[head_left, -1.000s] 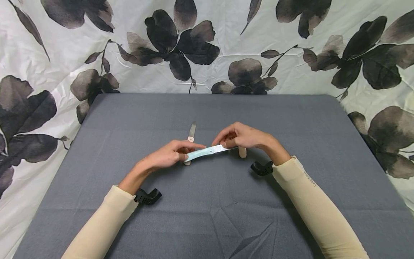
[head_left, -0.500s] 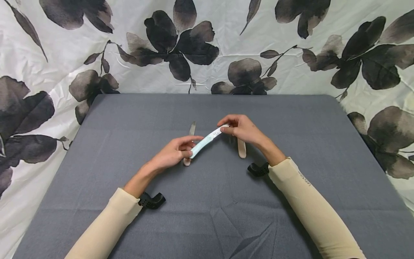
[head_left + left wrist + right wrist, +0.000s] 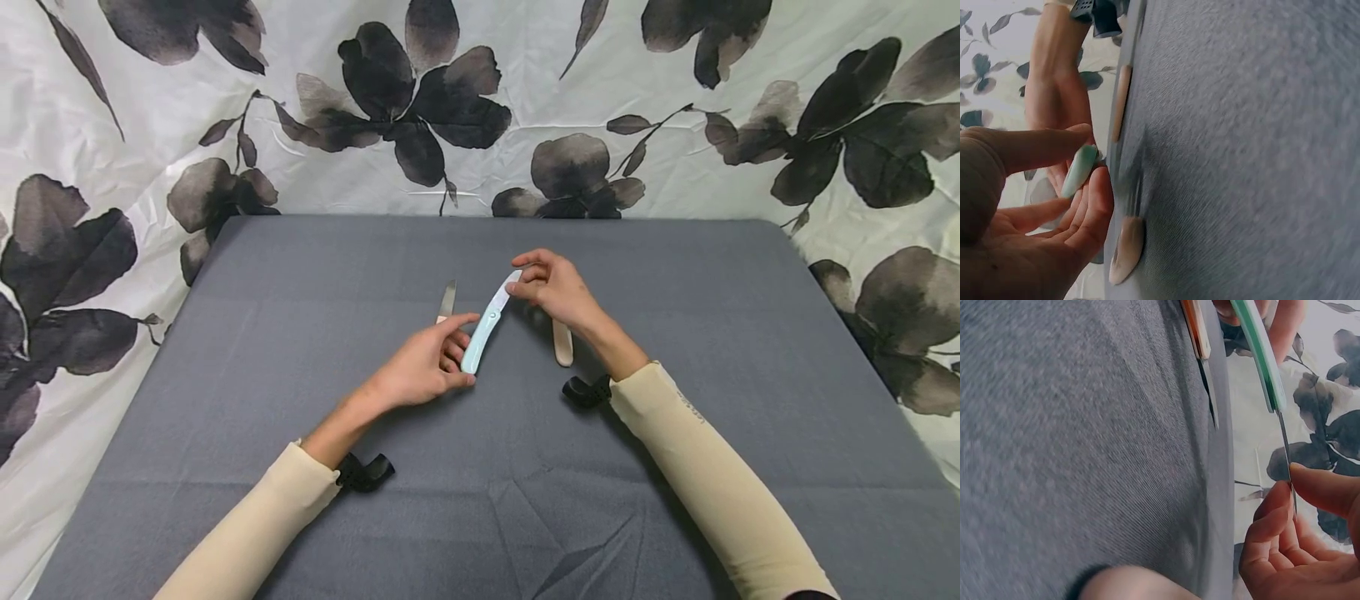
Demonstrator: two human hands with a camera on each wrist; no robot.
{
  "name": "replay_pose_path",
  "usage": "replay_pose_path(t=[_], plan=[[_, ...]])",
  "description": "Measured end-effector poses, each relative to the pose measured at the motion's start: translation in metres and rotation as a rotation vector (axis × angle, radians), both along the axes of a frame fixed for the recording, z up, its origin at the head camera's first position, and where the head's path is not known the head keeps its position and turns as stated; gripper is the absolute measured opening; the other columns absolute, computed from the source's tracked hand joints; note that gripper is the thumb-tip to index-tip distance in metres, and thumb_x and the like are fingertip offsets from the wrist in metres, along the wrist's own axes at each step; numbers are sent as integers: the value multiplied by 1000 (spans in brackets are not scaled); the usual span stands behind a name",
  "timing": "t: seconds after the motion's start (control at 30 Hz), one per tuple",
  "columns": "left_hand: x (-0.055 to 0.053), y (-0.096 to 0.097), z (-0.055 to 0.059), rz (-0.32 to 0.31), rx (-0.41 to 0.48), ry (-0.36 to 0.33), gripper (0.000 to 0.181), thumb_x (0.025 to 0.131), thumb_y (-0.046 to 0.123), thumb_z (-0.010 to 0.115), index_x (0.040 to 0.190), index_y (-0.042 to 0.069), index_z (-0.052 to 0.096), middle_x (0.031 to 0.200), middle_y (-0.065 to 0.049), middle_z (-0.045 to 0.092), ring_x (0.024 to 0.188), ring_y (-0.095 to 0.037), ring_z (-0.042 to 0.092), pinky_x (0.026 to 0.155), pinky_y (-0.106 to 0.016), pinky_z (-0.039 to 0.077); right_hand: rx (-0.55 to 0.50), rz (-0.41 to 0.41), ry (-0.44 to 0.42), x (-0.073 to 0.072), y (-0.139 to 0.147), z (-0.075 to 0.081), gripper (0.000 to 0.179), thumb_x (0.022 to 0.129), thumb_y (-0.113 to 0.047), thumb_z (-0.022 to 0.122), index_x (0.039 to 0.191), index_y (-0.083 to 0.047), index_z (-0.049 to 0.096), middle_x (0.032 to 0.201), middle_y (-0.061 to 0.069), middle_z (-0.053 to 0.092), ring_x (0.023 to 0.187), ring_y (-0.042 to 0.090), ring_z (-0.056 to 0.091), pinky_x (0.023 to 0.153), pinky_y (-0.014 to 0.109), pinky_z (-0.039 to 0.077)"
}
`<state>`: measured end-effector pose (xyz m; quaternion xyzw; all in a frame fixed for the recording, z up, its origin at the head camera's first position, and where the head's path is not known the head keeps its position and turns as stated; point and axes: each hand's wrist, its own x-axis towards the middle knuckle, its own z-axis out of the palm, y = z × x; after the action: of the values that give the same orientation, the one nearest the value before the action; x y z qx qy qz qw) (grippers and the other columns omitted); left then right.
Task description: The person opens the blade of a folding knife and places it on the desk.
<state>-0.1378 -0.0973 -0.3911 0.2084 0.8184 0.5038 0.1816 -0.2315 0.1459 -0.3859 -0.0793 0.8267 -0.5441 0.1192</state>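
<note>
A folding razor with a pale blue handle and a thin metal blade hangs above the cloth, unfolded and tilted up to the right. At the handle's lower end, my left hand holds it between thumb and fingers. My right hand pinches the blade near its tip. Partly hidden behind the left hand lies a second, pinkish folding razor, its blade out. Under the right wrist shows a beige handle; the rest of it is hidden.
Grey cloth covers the table, with creases towards the front. Behind it hangs a white sheet with dark flowers. Black wrist mounts stick out from the cream sleeves.
The blue razor has swung from nearly level to steep, blade end up. My right hand rose away from me; the left moved right and turned, its thumb now at the handle's end.
</note>
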Motion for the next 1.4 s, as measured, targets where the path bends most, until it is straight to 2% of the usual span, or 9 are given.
replay_pose_path(t=[0.2, 0.47, 0.67, 0.83, 1.03, 1.23, 1.4], plan=[[4, 7, -1, 37, -42, 54, 86, 82, -8, 81, 157, -2, 38, 114, -16, 65, 86, -13, 65, 76, -23, 58, -43, -42, -28, 1, -4, -1, 51, 94, -12, 77, 139, 3, 55, 92, -2, 72, 87, 19, 71, 80, 31, 59], [6, 13, -2, 69, -145, 167, 78, 82, 2, 86, 150, -3, 49, 110, -12, 68, 93, -19, 66, 74, -24, 55, -81, -90, -57, -2, -11, -5, 39, 92, -5, 77, 126, 3, 60, 89, -2, 71, 74, 9, 70, 77, 32, 61], [7, 15, -2, 102, -205, 240, 76, 79, 8, 90, 145, -3, 54, 116, -11, 67, 96, -20, 65, 89, -34, 54, -54, -77, -56, -3, -14, -7, 39, 93, -7, 76, 128, 1, 62, 99, 6, 72, 77, 7, 69, 80, 33, 61], [8, 19, -1, 122, -262, 254, 75, 79, 12, 91, 144, -3, 56, 115, -10, 64, 95, -19, 63, 85, -31, 52, -23, -49, -63, -3, -16, -5, 42, 94, -7, 76, 132, 1, 61, 111, 14, 68, 82, 10, 68, 83, 37, 59], [10, 24, 0, 138, -298, 239, 72, 79, 12, 92, 142, 1, 58, 111, -9, 63, 90, -17, 62, 80, -29, 52, 21, -2, -38, -3, -18, -6, 45, 93, -6, 77, 134, 3, 61, 118, 22, 67, 86, 12, 66, 78, 28, 56], [14, 29, 1, 143, -358, 212, 68, 80, 16, 91, 139, 4, 60, 110, -9, 61, 88, -15, 60, 76, -28, 51, 104, 49, -19, -1, -19, -7, 48, 93, -8, 77, 137, 2, 60, 125, 22, 66, 106, 30, 66, 77, 24, 50], [16, 32, 2, 141, -404, 203, 66, 81, 19, 91, 137, 2, 61, 108, -9, 60, 83, -12, 58, 73, -27, 51, 144, 85, -19, 0, -20, -8, 49, 93, -7, 77, 137, 3, 60, 127, 22, 65, 111, 33, 64, 82, 29, 51]])
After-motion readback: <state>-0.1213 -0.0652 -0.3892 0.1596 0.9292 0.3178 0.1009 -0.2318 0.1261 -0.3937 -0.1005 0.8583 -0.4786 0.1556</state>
